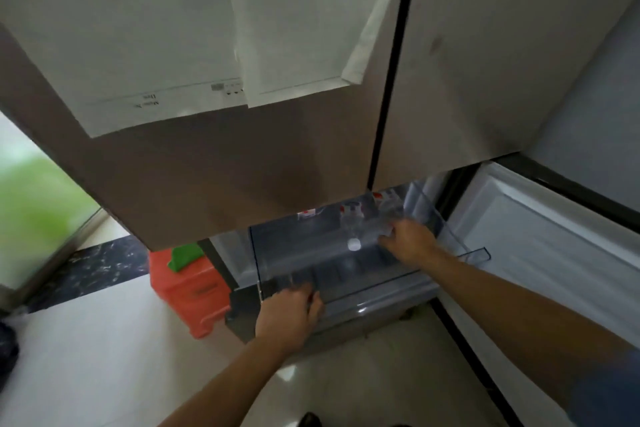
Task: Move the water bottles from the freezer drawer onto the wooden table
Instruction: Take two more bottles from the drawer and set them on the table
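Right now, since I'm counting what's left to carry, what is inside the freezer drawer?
Water bottles with red labels lie at the back of the freezer drawer; the right hand reaches among them. The fridge door above covers the rear, so their count is unknown.

I see a pale glossy tiled floor (104, 340) crossed by a dark marble strip (104, 263). At left, a glass pane (31, 204) glows green with daylight. An orange plastic stool (187, 291) stands beside the brown fridge doors (207, 166), which carry white paper sheets (156, 45). A grey wall (595, 97) rises at right.
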Action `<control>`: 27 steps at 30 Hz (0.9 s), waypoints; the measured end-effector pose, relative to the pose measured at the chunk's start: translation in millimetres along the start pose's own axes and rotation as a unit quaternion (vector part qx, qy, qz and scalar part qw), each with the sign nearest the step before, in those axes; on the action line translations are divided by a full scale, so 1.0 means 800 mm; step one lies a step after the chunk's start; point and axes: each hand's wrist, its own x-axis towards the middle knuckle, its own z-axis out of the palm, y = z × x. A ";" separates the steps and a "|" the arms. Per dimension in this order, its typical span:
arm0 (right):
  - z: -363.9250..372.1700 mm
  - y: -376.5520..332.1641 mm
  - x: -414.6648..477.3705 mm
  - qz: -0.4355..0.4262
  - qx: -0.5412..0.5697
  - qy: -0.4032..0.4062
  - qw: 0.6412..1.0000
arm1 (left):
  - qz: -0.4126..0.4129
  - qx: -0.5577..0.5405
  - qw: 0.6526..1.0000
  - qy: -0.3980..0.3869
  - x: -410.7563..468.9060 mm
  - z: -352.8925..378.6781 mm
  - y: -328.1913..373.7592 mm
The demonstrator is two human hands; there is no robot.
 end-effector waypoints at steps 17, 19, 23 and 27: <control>0.101 -0.002 0.177 0.154 0.412 -0.189 0.878 | -0.212 0.038 0.972 0.098 0.001 0.021 0.023; 0.097 -0.005 0.158 0.171 0.447 -0.227 0.848 | -0.233 0.038 0.966 0.101 -0.003 0.023 0.031; 0.083 -0.003 0.124 0.143 0.363 -0.281 0.877 | -0.254 0.035 0.962 0.090 -0.004 0.023 0.037; 0.054 0.004 0.133 -0.066 0.035 -0.177 0.981 | -0.260 0.043 0.961 0.087 -0.001 0.021 0.042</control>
